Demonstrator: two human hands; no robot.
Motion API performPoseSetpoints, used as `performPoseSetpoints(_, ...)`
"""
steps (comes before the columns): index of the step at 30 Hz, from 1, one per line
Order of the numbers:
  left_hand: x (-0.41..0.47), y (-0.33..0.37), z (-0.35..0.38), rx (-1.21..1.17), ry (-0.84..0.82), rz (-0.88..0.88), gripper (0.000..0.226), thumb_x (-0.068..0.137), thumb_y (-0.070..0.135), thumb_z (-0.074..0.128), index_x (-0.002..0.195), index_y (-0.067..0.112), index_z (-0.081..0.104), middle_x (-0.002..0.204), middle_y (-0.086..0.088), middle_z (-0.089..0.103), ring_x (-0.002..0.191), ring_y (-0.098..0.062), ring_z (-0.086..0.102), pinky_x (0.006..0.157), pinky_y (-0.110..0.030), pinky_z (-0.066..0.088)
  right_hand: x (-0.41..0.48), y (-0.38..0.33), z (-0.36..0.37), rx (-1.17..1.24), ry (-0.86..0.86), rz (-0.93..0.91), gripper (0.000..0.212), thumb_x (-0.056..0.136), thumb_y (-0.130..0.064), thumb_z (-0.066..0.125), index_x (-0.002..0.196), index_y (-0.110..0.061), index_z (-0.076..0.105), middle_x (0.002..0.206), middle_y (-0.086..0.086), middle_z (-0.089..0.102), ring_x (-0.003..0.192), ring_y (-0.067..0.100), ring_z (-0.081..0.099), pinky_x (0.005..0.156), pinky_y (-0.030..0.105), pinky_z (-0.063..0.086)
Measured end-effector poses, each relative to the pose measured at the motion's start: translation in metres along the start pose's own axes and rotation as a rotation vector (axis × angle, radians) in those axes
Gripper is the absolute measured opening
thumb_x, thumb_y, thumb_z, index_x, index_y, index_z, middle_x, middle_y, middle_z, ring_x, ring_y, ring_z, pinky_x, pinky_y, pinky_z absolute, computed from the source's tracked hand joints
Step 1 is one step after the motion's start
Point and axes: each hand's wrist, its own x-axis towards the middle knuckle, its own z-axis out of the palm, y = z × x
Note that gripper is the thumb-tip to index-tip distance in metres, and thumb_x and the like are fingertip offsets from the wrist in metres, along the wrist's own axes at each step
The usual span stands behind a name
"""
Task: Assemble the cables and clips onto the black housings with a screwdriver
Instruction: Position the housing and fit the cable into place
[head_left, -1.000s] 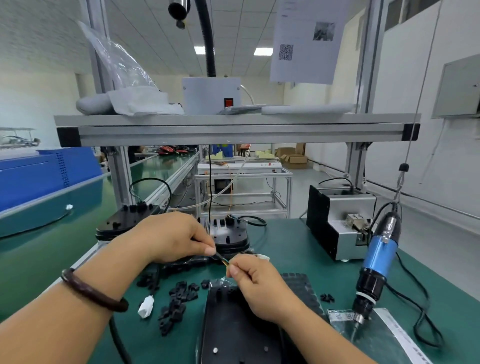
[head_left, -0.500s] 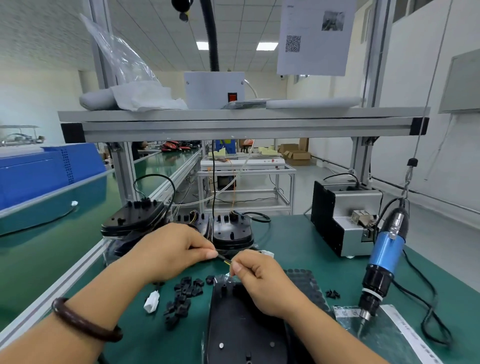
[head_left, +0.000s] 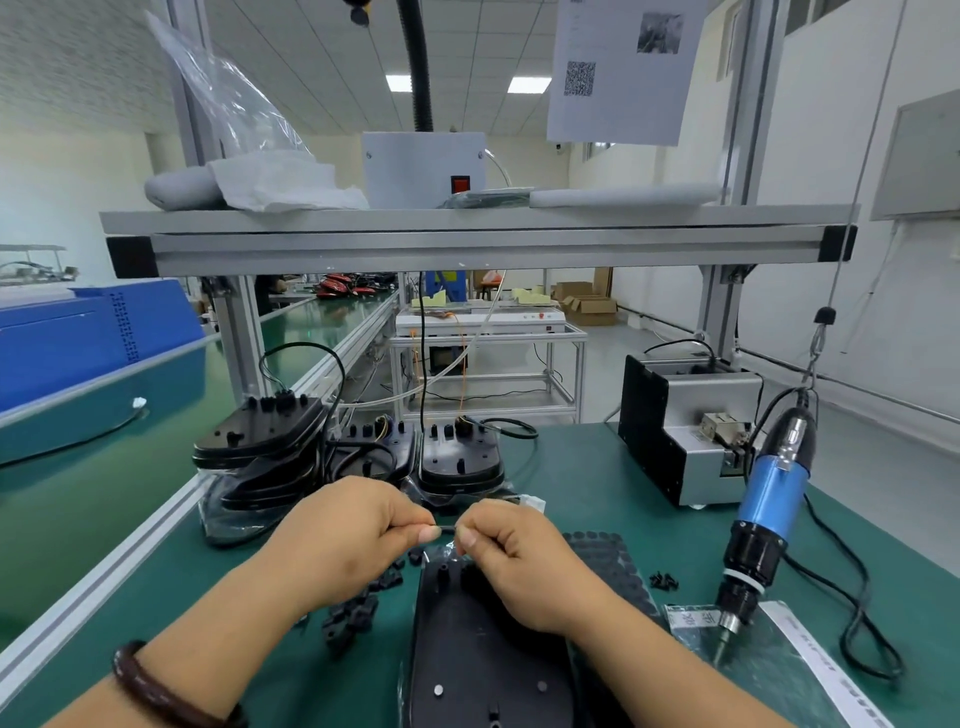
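Note:
A black housing lies on the green bench right in front of me. Above its far end, my left hand and my right hand each pinch one end of a thin dark cable stretched between their fingertips. Several small black clips are scattered on the mat under my left wrist. A blue electric screwdriver hangs from a cord at the right, tip down, untouched.
Stacked black housings with looped cables stand at the back left, more behind my hands. A grey screw feeder sits at back right. Loose screws, a black pad sheet and a plastic bag lie right.
Both hands have shifted slightly; the cable between the fingertips now runs level instead of slanting. The view has tilted and moved a little. The screwdriver hangs as before.

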Motion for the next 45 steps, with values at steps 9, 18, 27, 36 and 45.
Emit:
performPoseSetpoints(9,-0.006,-0.005,-0.004,-0.072,0.028,-0.116,0.024,0.089,0.059,0.049,0.096,0.045,0.067,0.086,0.017,0.069,0.079,-0.001,0.061,0.078,-0.032,0.053,-0.008,0.006,-0.009,0.251,0.11,0.155,0.022,0.089,-0.018,0.067,0.074,-0.033,0.067,0.067,-0.017,0.059,0.064,-0.004,0.051,0.065,0.011,0.042)
performPoseSetpoints(18,0.0,0.004,-0.003,-0.162,0.003,-0.041,0.017,0.091,0.046,0.055,0.08,0.042,0.067,0.061,0.021,0.058,0.058,0.002,0.05,0.064,-0.019,0.044,-0.007,0.003,0.0,0.222,0.167,0.147,0.026,0.087,-0.011,0.067,0.068,-0.029,0.063,0.064,-0.013,0.057,0.063,-0.004,0.051,0.063,0.01,0.039)
performPoseSetpoints(27,-0.005,0.01,0.019,-0.465,0.077,-0.143,0.019,0.091,0.036,0.06,0.078,0.029,0.072,0.057,0.014,0.063,0.041,0.0,0.044,0.047,-0.013,0.037,-0.006,0.006,0.006,0.233,0.174,0.173,0.03,0.089,-0.016,0.065,0.064,-0.033,0.06,0.057,-0.022,0.055,0.057,-0.003,0.047,0.058,0.01,0.037)
performPoseSetpoints(36,0.003,0.017,-0.001,0.042,-0.022,0.015,0.036,0.094,0.044,0.05,0.061,0.028,0.048,0.054,0.004,0.045,0.052,-0.007,0.04,0.055,-0.022,0.035,-0.005,0.003,0.003,0.185,0.14,0.143,0.033,0.088,-0.013,0.065,0.066,-0.037,0.059,0.066,-0.012,0.057,0.063,-0.001,0.049,0.063,0.012,0.04)
performPoseSetpoints(45,0.008,0.019,-0.002,-0.069,-0.004,0.016,0.032,0.094,0.041,0.052,0.073,0.018,0.055,0.058,0.0,0.049,0.053,-0.009,0.04,0.06,-0.028,0.044,-0.008,0.005,0.002,0.239,0.135,0.138,0.03,0.089,-0.014,0.065,0.067,-0.033,0.06,0.061,-0.021,0.057,0.061,-0.003,0.049,0.062,0.01,0.038)
